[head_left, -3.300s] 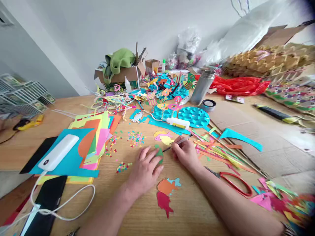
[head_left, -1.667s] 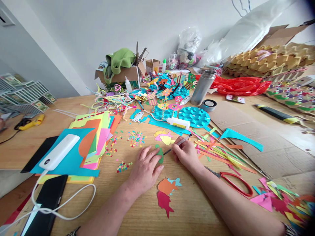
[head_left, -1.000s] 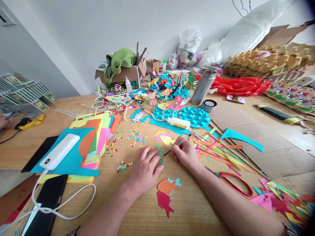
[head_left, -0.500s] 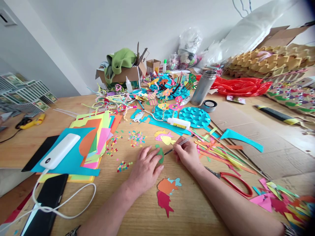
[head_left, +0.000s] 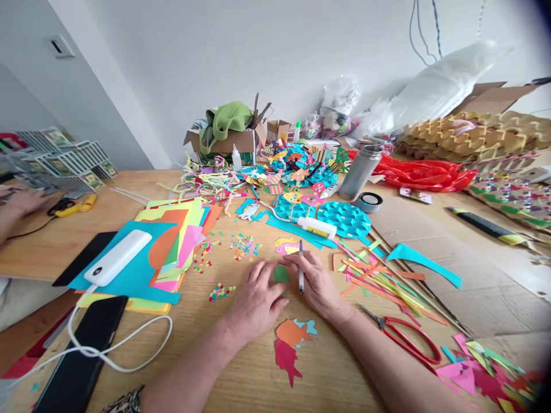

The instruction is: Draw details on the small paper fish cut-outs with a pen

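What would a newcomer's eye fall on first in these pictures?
Probably the middle, where the right hand holds a pen and a green paper piece lies between it and the left hand. Just nearer the camera, an orange paper fish and a red one stand out. Farther back, the red plastic bag glows behind and to the right of the metal bottle.

Left hand partly hides green paper; co-worker's arm cut off.
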A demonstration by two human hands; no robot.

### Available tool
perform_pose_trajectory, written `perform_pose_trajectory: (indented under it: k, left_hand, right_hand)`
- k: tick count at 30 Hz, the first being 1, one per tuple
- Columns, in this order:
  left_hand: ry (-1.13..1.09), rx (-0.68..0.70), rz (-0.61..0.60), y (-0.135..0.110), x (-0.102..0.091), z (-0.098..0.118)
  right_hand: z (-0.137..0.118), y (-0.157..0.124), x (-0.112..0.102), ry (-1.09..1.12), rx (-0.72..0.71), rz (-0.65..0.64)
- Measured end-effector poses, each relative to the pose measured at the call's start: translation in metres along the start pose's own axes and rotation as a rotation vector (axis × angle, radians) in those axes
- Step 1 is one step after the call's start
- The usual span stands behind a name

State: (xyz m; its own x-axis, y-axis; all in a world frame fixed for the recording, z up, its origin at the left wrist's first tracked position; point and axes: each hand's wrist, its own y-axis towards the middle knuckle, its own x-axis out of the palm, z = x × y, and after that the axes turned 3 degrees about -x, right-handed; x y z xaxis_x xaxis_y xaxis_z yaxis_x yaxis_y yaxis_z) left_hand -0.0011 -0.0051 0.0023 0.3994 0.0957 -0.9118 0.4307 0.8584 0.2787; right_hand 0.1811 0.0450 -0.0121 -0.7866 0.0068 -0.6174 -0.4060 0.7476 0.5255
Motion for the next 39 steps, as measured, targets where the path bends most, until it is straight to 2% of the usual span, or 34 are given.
perform_pose_trajectory:
  k: [4,11,17,26,29,33,39]
  left_hand:
    - [0.013,-0.005,0.012,0.001,-0.002,0.001]
    - [0.087,0.006,0.046,0.001,-0.007,0.001]
    - [0.114,-0.003,0.065,0.001,-0.006,-0.002]
    - [0.152,-0.063,0.098,0.002,-0.005,-0.008]
    - [0.167,-0.098,0.112,0.002,-0.006,-0.012]
    - [0.178,-0.118,0.117,0.003,-0.007,-0.010]
    - [0.167,-0.104,0.073,0.002,-0.001,0.008]
  right_hand:
    - [-0.005,0.002,-0.003,-0.177,-0.071,-0.096]
    - [-0.011,0.000,-0.007,-0.327,-0.134,-0.053]
    - [-0.013,-0.002,-0.009,-0.292,-0.128,0.012]
    - [-0.008,-0.003,-0.005,-0.295,-0.126,-0.018]
    - [-0.010,-0.005,-0.006,-0.241,-0.120,-0.019]
    - [-0.011,-0.007,-0.008,-0.068,-0.072,0.075]
    - [-0.009,-0.004,-0.003,0.321,0.208,0.272]
